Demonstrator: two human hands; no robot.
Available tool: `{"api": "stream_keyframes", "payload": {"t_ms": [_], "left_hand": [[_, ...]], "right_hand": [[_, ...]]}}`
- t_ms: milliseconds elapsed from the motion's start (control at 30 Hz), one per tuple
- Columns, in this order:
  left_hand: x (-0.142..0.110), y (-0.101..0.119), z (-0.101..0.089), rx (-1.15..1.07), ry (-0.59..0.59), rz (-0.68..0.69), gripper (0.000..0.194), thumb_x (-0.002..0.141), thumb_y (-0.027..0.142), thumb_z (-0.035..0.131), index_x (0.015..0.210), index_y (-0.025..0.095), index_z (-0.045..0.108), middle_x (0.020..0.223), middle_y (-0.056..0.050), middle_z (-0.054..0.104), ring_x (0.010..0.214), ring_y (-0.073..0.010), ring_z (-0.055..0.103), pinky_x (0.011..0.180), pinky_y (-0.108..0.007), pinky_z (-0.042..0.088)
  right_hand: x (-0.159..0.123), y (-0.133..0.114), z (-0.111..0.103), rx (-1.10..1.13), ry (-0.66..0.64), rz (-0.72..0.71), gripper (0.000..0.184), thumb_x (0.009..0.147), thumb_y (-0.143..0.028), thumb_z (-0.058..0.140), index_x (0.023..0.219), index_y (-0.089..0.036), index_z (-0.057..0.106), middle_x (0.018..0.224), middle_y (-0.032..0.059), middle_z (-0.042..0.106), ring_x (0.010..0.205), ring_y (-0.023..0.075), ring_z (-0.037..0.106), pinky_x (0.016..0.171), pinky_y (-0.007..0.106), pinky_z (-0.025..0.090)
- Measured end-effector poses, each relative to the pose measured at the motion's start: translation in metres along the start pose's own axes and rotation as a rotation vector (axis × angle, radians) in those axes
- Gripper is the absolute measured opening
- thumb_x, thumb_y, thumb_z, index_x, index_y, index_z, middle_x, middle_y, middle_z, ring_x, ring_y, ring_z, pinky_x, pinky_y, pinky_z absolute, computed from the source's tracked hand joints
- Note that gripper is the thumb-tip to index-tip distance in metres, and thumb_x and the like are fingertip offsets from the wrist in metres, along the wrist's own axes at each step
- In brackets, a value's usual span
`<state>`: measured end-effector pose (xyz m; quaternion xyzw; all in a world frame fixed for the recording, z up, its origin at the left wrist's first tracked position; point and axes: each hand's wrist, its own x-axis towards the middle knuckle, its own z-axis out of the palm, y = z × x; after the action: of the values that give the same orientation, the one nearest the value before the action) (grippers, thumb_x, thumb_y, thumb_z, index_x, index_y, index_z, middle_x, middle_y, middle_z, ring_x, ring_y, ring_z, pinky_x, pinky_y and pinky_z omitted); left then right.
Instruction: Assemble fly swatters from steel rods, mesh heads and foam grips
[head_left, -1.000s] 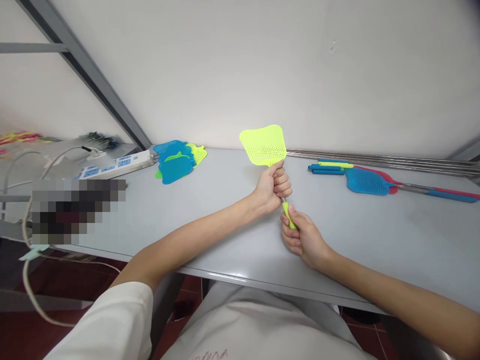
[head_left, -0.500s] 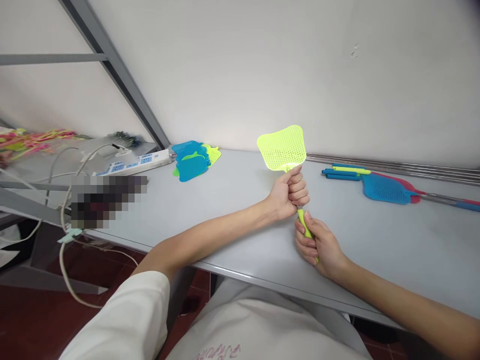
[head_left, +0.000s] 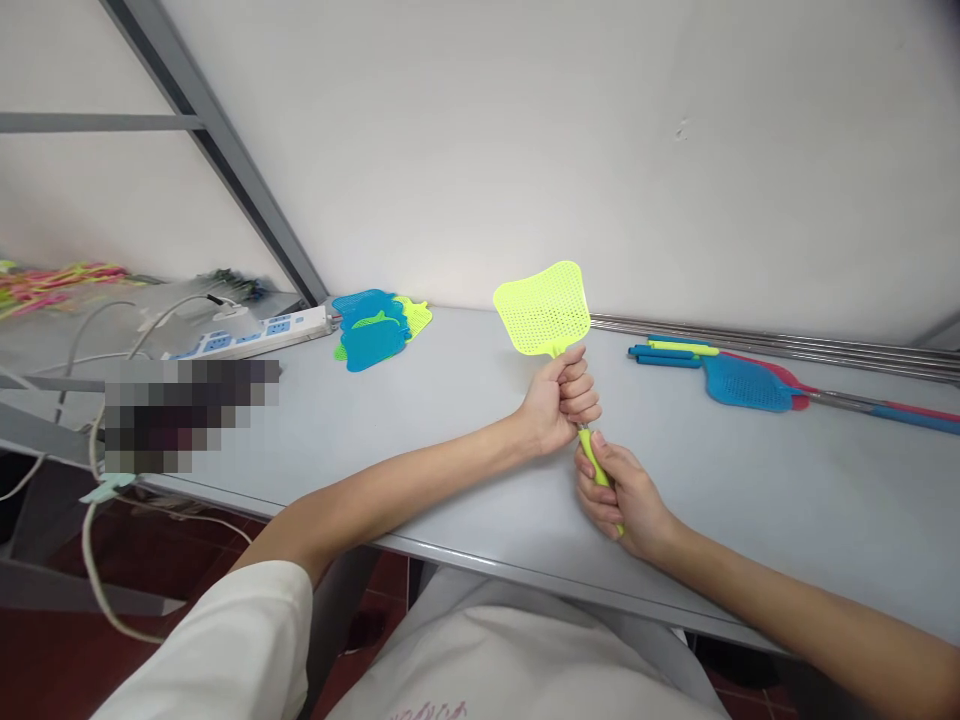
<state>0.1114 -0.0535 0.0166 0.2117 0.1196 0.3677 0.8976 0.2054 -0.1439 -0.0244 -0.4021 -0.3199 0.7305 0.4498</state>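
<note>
A yellow-green fly swatter [head_left: 545, 310] stands tilted in front of me, its perforated head up. My left hand [head_left: 564, 402] is wrapped round its shaft just under the head, hiding most of the rod. Below that, my right hand [head_left: 616, 490] grips the yellow-green handle [head_left: 594, 458]. A short bit of metal rod shows between the two hands. To the right lie loose blue and yellow-green handles [head_left: 667, 358] beside a blue fly swatter [head_left: 750, 385], which overlaps a red one [head_left: 801, 385].
Blue and yellow-green swatter heads [head_left: 375, 345] are piled at the left by a white power strip [head_left: 255, 335]. Long metal rods [head_left: 772, 340] lie along the wall on the grey table [head_left: 465, 500]. A blurred dark object [head_left: 187, 415] sits at the left edge near cables.
The whole view has shifted slightly, so things appear a little further left and lower. Both hands keep the same hold on the yellow-green fly swatter.
</note>
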Motion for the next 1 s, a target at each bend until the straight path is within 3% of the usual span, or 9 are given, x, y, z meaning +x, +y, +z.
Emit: {"api": "stream_keyframes", "payload": {"t_ms": [367, 1000], "left_hand": [[-0.044, -0.001, 0.0, 0.147, 0.044, 0.194, 0.045, 0.089, 0.028, 0.037, 0.05, 0.018, 0.017, 0.041, 0.008, 0.008, 0.034, -0.006, 0.009, 0.036, -0.019, 0.02], [-0.047, -0.007, 0.001, 0.213, 0.139, 0.265, 0.044, 0.085, 0.03, 0.045, 0.051, 0.018, 0.019, 0.042, 0.009, 0.01, 0.033, -0.0043, 0.011, 0.035, -0.017, 0.022]], "right_hand": [[-0.002, 0.002, 0.0, -0.225, -0.157, -0.019, 0.046, 0.077, -0.057, 0.049, 0.06, -0.015, 0.042, 0.037, -0.0074, 0.028, 0.027, 0.0025, 0.02, 0.025, 0.015, 0.016], [-0.006, -0.002, 0.004, -0.282, -0.136, -0.052, 0.046, 0.078, -0.057, 0.048, 0.058, -0.015, 0.045, 0.036, -0.0067, 0.03, 0.026, 0.003, 0.022, 0.027, 0.016, 0.017]]}}
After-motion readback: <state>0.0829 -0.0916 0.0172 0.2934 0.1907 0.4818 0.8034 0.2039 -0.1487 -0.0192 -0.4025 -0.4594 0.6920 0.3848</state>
